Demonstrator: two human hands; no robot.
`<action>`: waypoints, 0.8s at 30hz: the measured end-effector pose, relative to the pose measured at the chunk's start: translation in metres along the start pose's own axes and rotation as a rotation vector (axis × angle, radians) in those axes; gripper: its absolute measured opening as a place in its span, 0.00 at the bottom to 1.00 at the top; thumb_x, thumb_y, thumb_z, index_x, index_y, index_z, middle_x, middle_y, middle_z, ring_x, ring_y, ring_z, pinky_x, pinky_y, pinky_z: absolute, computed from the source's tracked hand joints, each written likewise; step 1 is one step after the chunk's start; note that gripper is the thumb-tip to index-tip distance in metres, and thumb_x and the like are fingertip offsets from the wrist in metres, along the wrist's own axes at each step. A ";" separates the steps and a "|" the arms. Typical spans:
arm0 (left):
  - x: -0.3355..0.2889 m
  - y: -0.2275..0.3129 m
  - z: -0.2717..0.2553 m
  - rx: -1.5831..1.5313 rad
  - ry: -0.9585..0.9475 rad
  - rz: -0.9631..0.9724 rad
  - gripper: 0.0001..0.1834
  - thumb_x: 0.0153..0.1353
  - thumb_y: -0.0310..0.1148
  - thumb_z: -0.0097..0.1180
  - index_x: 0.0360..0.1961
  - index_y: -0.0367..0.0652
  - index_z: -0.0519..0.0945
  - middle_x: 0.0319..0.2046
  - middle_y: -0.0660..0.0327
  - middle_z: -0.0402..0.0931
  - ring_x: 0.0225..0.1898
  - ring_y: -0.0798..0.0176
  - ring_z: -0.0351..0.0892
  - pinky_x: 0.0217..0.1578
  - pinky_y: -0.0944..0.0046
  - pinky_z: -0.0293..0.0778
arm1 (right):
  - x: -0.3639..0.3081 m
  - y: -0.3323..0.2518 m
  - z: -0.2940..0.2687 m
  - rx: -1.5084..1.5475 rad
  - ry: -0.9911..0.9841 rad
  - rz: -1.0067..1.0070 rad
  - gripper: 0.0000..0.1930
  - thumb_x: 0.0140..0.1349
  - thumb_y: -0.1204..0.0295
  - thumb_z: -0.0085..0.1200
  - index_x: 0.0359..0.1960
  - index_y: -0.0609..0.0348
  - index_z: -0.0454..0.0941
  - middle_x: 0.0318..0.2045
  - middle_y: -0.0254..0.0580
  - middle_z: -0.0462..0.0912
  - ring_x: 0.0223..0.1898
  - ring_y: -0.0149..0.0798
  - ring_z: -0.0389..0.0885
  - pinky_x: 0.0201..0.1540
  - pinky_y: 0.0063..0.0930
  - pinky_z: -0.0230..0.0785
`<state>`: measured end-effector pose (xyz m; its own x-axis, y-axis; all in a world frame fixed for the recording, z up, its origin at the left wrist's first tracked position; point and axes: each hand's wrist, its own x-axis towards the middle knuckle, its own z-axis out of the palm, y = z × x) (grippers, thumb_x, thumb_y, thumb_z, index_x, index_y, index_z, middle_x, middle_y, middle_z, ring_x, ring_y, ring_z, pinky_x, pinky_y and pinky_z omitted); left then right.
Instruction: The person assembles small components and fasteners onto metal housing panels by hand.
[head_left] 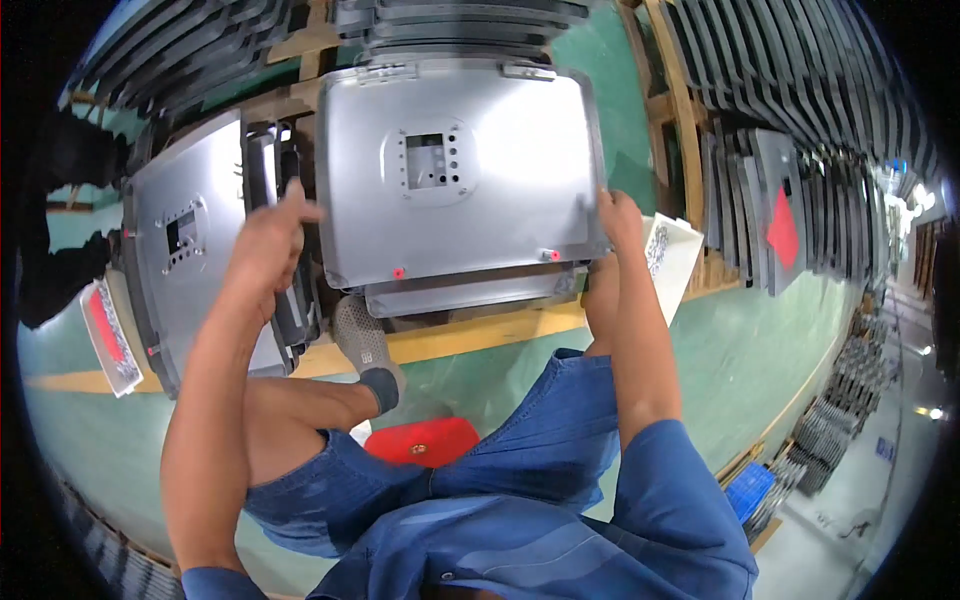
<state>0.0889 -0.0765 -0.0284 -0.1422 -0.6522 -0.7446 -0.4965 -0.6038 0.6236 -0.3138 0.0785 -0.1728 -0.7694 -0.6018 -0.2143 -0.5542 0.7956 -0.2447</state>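
A grey sheet-metal panel (520, 130) lies in front of me, with a square cut-out and small holes near its middle. Two small red caps sit along its near edge. My right hand (620, 220) grips the panel's right edge near the close corner, its fingers partly hidden. To the left of the panel, my left hand (272, 240) hovers with index finger and thumb apart and nothing visible in it. Beneath that hand and arm is a second, similar metal panel (205, 190), tilted and partly covered by my forearm.
Under the panels runs a wooden pallet (470, 335). White bins of small metal parts stand right (675, 260) and left (118, 345). Racked panels (810, 210) fill the right and far side. A red stool (420, 440) is between my legs; dark clothing of another person (75, 160) shows left.
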 end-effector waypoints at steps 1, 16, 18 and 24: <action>0.028 -0.032 -0.002 0.256 0.144 0.191 0.26 0.62 0.52 0.40 0.31 0.37 0.76 0.15 0.67 0.65 0.15 0.66 0.63 0.17 0.64 0.60 | 0.001 -0.003 0.006 0.020 -0.002 -0.041 0.22 0.58 0.57 0.44 0.42 0.65 0.74 0.37 0.62 0.77 0.42 0.58 0.74 0.46 0.45 0.64; 0.178 -0.098 -0.001 1.074 0.219 0.224 0.31 0.62 0.54 0.33 0.36 0.37 0.79 0.39 0.44 0.75 0.43 0.41 0.74 0.45 0.50 0.70 | 0.035 -0.031 0.045 0.171 0.133 0.008 0.20 0.60 0.58 0.41 0.32 0.67 0.74 0.33 0.63 0.77 0.38 0.62 0.74 0.42 0.48 0.65; 0.180 -0.106 -0.009 1.177 0.228 0.236 0.27 0.62 0.50 0.34 0.35 0.39 0.79 0.38 0.45 0.76 0.43 0.43 0.74 0.43 0.50 0.70 | 0.034 -0.034 0.051 0.166 0.170 -0.012 0.18 0.59 0.59 0.42 0.32 0.65 0.75 0.34 0.61 0.77 0.38 0.61 0.75 0.42 0.48 0.66; 0.128 -0.045 -0.002 1.346 0.224 0.371 0.16 0.57 0.35 0.39 0.31 0.44 0.81 0.33 0.51 0.78 0.38 0.50 0.78 0.36 0.53 0.76 | 0.021 -0.021 0.022 0.156 0.228 -0.046 0.19 0.60 0.60 0.39 0.39 0.63 0.77 0.36 0.58 0.78 0.40 0.59 0.75 0.44 0.44 0.66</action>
<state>0.0952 -0.1338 -0.1517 -0.3693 -0.8088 -0.4577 -0.9044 0.4261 -0.0233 -0.3115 0.0477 -0.1933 -0.8062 -0.5915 0.0148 -0.5481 0.7371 -0.3953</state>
